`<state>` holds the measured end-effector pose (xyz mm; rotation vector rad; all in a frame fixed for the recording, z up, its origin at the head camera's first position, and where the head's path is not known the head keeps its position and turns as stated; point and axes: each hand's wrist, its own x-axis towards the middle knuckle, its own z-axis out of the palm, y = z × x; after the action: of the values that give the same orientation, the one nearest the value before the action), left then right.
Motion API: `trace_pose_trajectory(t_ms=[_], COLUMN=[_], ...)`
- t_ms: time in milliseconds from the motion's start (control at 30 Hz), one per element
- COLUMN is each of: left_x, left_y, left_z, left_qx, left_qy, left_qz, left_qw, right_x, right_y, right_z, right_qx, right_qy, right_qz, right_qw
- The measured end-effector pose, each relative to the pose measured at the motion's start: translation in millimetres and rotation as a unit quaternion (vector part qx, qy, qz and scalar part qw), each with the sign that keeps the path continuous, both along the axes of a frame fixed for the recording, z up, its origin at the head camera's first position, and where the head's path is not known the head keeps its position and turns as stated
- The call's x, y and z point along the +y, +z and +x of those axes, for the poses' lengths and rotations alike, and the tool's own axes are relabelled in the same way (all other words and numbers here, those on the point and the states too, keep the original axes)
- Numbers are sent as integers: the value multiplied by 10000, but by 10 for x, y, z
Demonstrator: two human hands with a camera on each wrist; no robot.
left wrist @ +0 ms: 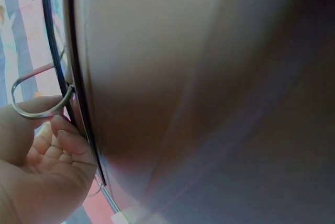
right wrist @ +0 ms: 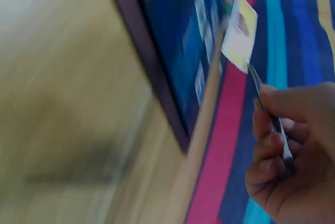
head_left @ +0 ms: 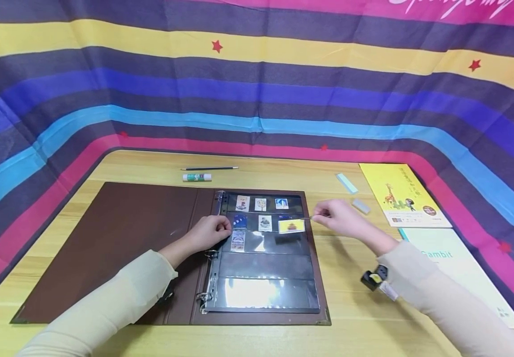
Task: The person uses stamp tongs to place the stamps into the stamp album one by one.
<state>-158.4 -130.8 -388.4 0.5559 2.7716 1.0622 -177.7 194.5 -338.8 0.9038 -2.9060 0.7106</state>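
Observation:
A brown stamp album (head_left: pixel 150 223) lies open, with a black pocket page (head_left: pixel 263 265) on its metal rings. Several stamps sit in the upper rows, among them a purplish stamp (head_left: pixel 237 241) at the left of the third row. My left hand (head_left: pixel 209 233) pinches the page's left edge by a ring (left wrist: pixel 39 114), fingers curled. My right hand (head_left: pixel 339 218) grips metal tweezers (right wrist: pixel 277 130) beyond the page's right side. In the tweezers' tips is a yellow stamp (head_left: pixel 291 226) with a building on it, held over the page's second row at the right.
Behind the album lie a glue stick (head_left: pixel 197 177) and a dark pencil (head_left: pixel 210 168). To the right are a pale blue strip (head_left: pixel 347 183), a grey eraser-like block (head_left: pixel 361 206), a yellow booklet (head_left: pixel 402 193) and a pale green booklet (head_left: pixel 458 272). Striped cloth (head_left: pixel 257 99) surrounds the table.

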Motion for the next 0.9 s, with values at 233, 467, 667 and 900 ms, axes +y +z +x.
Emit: trace_pose_trajectory(t_ms=[233,467,667,900], left_x=[11,15,3,-9], left_y=[-1,1,-5,-8], left_z=[-6,0,5,8], left_qx=[-37,-109,-91,-129], left_qy=[-9,19,69,92], left_qz=[106,135,102,84], left_qw=[9999,9998,9999,9998], right_x=[-500,-645,-669,-658], right_y=[-182,-288,-303,-281], right_z=[-157,-180,-107,-152], right_qx=[-35,-213,-629,-891], right_qy=[-290,-147,190,543], right_qz=[140,323,448,507], right_qw=[9995,9991,9968,9932])
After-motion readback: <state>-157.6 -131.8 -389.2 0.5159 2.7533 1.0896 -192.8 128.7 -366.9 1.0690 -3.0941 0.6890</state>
